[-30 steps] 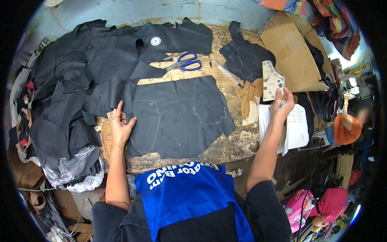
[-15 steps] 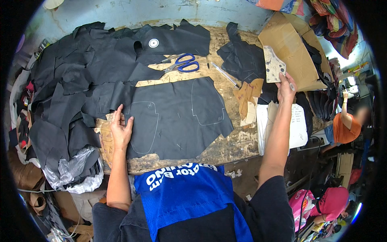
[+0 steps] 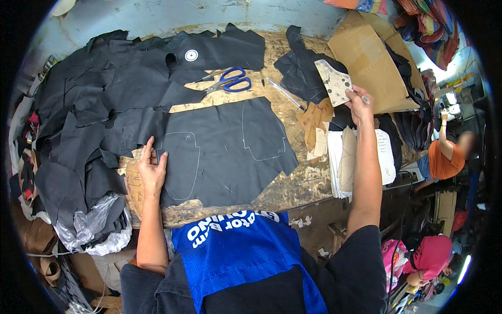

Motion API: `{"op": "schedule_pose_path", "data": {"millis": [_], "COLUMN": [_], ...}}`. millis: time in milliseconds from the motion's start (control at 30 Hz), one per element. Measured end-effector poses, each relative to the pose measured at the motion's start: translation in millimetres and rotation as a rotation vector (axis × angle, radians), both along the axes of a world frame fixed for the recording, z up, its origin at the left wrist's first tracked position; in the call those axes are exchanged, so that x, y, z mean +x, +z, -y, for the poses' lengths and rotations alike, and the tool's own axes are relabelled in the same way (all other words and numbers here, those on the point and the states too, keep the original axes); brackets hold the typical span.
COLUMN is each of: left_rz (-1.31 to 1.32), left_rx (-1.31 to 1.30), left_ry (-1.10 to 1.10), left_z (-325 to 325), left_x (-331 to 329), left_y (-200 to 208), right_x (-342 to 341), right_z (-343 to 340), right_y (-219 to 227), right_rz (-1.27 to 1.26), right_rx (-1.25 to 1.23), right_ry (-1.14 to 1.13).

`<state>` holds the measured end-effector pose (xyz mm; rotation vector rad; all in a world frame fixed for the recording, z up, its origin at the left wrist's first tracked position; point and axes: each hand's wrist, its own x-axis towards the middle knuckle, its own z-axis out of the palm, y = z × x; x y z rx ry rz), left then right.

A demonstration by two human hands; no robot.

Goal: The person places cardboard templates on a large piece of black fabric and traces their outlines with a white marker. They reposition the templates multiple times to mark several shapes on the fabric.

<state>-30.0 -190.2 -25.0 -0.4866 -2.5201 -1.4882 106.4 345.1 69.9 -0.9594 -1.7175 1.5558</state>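
A piece of black leather [image 3: 217, 172] lies flat in front of me, with two pale pattern outlines drawn on it. My left hand [image 3: 151, 170] rests at its left edge, fingers apart and holding nothing. My right hand [image 3: 361, 104] is raised at the right, pinching a pale, speckled pattern template [image 3: 333, 83] with dark holes along one side. A silver pen [image 3: 365, 100] sticks out between the same fingers. Beyond the leather lie blue-handled scissors [image 3: 235, 79] and a clear pen [image 3: 285, 94].
Black leather pieces [image 3: 89, 78] are heaped at the left, with a white tape roll [image 3: 192, 55] on top. To the right stand a cardboard box [image 3: 374, 63], brown pattern pieces [image 3: 315, 123] and white papers [image 3: 386, 157]. Two other people [image 3: 447, 159] are at far right.
My right hand has moved slightly left with the template, which is now tilted and partly over the black scraps. My left hand stays at the leather's edge. The view has shifted a little.
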Motion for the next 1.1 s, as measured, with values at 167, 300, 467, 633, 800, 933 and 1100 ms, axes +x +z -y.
{"op": "schedule_pose_path", "data": {"millis": [167, 300, 467, 633, 800, 933, 1100], "left_rz": [0.043, 0.026, 0.034, -0.005, -0.012, -0.020, 0.040], "left_rx": [-0.025, -0.063, -0.052, 0.003, -0.012, 0.026, -0.018], "left_ry": [0.015, 0.014, 0.019, 0.010, 0.005, -0.004, 0.020], "left_z": [1, 2, 2, 1, 1, 1, 2], "left_x": [2, 1, 1, 1, -1, 0, 1], "left_y": [2, 3, 1, -2, -4, -3, -2], "right_x": [1, 13, 11, 2, -1, -11, -22], "right_z": [21, 36, 57, 76, 71, 81, 126], "right_y": [-18, -30, -25, -28, -34, -19, -13], "right_rz": [0.159, 0.793, 1.099, 1.217, 0.740, 0.551, 0.646], "right_rx": [-0.115, 0.609, 0.647, 0.590, 0.584, 0.924, 1.008], "right_ry": [0.168, 0.057, 0.076, 0.062, 0.052, -0.106, 0.173]}}
